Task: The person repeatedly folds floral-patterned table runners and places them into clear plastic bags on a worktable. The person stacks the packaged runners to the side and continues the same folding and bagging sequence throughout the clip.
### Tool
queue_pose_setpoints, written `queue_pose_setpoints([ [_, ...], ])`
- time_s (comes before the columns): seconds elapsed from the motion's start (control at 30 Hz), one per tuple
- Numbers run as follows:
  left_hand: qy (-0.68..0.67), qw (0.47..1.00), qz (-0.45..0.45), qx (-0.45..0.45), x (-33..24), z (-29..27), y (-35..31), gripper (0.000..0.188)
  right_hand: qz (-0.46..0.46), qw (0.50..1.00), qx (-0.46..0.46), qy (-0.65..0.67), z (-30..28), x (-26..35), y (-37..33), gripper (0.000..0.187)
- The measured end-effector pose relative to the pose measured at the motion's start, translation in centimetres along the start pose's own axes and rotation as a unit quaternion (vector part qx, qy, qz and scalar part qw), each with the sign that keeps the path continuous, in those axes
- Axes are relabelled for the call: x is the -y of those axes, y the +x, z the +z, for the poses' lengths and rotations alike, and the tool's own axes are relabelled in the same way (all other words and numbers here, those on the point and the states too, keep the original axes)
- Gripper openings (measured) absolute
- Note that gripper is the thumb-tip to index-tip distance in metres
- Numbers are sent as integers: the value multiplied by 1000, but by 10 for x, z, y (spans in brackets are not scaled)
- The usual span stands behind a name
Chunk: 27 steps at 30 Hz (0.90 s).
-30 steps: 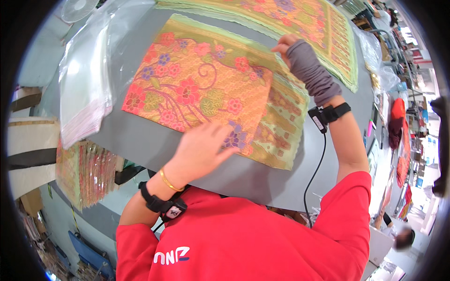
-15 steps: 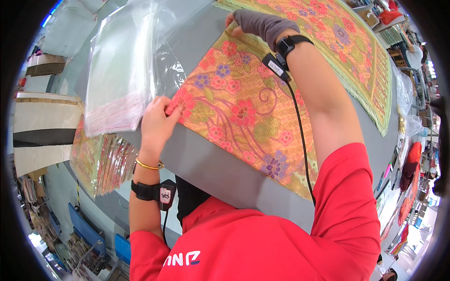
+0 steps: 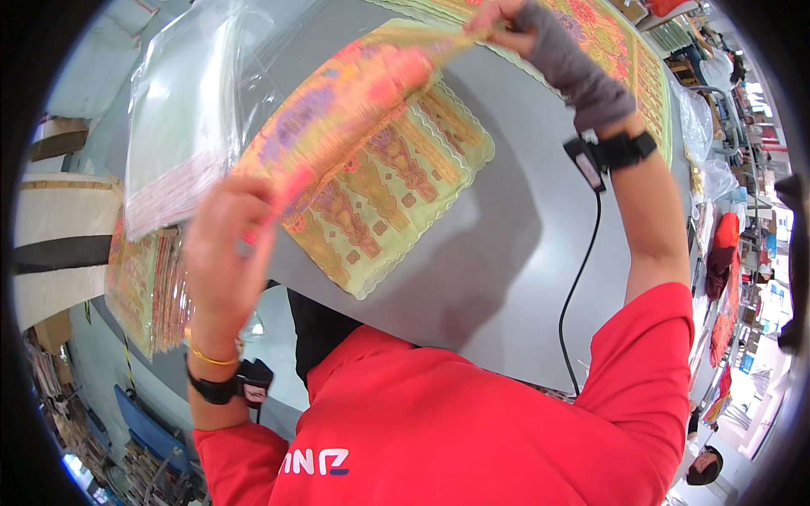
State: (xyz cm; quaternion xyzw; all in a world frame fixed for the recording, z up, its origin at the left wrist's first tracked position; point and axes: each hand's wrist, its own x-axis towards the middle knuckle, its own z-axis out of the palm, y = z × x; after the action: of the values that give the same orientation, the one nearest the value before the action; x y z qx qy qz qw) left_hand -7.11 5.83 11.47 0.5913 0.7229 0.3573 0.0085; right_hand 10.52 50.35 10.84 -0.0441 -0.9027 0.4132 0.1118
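A patterned floral cloth (image 3: 337,101) in pink, purple and yellow-green is lifted off the grey table, its raised part smeared by motion. My left hand (image 3: 228,253) is closed on its near-left end; the fingers are blurred. At the far end, my right hand (image 3: 506,29), in a grey fingerless sleeve, pinches the cloth's other corner. Below the raised part, a panel with a striped motif and pale green scalloped edge hangs down near or onto the table. Whether that edge touches the tabletop I cannot tell.
Clear plastic sleeves (image 3: 181,126) lie stacked left of the cloth. Below them sits a pile of wrapped patterned cloths (image 3: 152,291). More floral cloth (image 3: 616,51) is spread at the table's far right. A black cable (image 3: 582,287) runs from my right wrist across the grey table (image 3: 506,287).
The cloth, lying flat before, is now raised and turned, showing its striped border panel. My right hand moved right; my left moved down and left. Both still hold the cloth.
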Motion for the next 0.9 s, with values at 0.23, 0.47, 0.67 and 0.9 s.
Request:
queue_pose_setpoints([
  [0.23,9,994,38,104,-30,80,-88,32,-29,998,36,-37,86,-22,-113,15],
  [0.47,50,983,65,165,-14,84,-124,38,-101,961,7,-259,113,37,-170,12],
  [0.67,5,965,183,187,-15,35,-99,26,-46,992,53,-101,147,123,-243,7],
  [0.9,-178,927,-80,319,-19,-29,17,18,191,956,74,211,80,184,-292,23],
])
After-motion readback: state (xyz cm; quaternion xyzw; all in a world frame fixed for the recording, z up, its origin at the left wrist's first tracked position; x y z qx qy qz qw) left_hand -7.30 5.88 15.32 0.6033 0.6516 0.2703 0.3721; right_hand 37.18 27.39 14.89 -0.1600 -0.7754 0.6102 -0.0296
